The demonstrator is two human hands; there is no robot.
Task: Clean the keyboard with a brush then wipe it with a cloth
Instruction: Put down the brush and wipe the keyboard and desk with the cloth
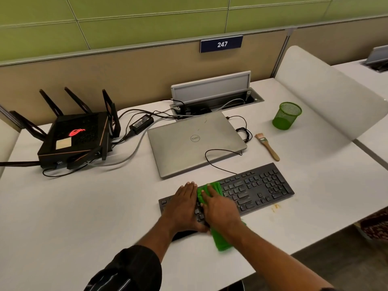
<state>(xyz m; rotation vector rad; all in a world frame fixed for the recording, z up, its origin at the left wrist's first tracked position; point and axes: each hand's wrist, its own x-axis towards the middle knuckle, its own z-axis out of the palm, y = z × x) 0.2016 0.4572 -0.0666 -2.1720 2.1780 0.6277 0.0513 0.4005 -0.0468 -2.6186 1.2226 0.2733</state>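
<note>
White desk (84, 206) holds the keyboard (258, 190); your left hand (184, 206) lies flat on its keys; your right hand (220, 208), fingers straight, presses the green cloth (222, 242) down.

White desk (84, 206), beige partition (126, 80), green panelled wall (147, 22).

Left-end keys of flat black plastic keyboard (256, 190) hidden under both hands' fingers; legends too small to read. Most of crumpled green cloth (221, 241) covered by right hand (220, 213); tail behind the fingers blurred. Under wrist of left hand (184, 206), dark strip (184, 235), maybe keyboard edge.
</note>
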